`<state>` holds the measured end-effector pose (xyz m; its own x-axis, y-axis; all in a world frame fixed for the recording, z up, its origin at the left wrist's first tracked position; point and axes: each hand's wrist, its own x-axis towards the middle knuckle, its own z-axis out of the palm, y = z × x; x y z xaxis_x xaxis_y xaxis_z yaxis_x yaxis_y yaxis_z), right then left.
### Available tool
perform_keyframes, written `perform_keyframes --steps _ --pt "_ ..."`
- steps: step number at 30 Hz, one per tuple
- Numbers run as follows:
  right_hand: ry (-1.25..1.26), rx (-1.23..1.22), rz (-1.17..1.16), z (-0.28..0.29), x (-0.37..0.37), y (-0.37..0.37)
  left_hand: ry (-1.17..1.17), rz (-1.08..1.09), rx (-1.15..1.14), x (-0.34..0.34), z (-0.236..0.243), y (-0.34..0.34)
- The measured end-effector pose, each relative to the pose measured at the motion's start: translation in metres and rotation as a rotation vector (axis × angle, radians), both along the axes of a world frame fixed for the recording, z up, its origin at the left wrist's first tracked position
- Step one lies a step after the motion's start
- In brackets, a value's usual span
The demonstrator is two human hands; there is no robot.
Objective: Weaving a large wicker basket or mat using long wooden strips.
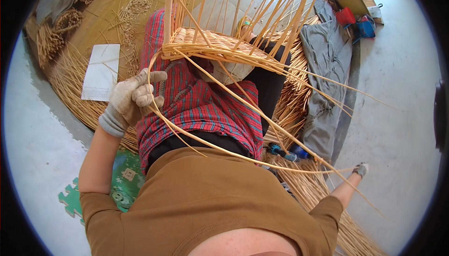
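A half-woven wicker basket [215,45] rests over my lap, its upright stakes [276,12] rising away from me. My left hand [135,97], in a whitish work glove, is by the basket's near left corner, fingers curled around a long pale willow rod [210,143]. That rod bows across in front of my body to the far right. There my right hand [361,169], gloved too, is closed on its end with the arm stretched out. Other loose rods stick out from the woven edge, and one crosses over the bowed rod.
Bundles of willow rods [327,200] lie at my right, more rods [70,87] at my left. A white sheet [101,71] sits on the brown board. Grey cloth [325,59], a blue-black power tool [280,152], a red pouch [345,16] and a green foam mat [124,176] surround me.
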<state>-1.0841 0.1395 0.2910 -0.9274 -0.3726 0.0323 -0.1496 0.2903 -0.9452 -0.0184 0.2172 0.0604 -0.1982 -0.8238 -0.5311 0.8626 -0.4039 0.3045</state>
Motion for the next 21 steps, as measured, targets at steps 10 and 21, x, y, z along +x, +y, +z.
perform_keyframes --steps 10,21 --pt "-0.654 0.93 1.466 -0.2 0.34 -0.001 -0.046 0.071 -0.039 -0.098 -0.014 -0.003" --pt "-0.526 1.309 1.361 -0.161 0.347 0.075 -0.316 -0.258 -0.661 -0.223 0.012 -0.075"
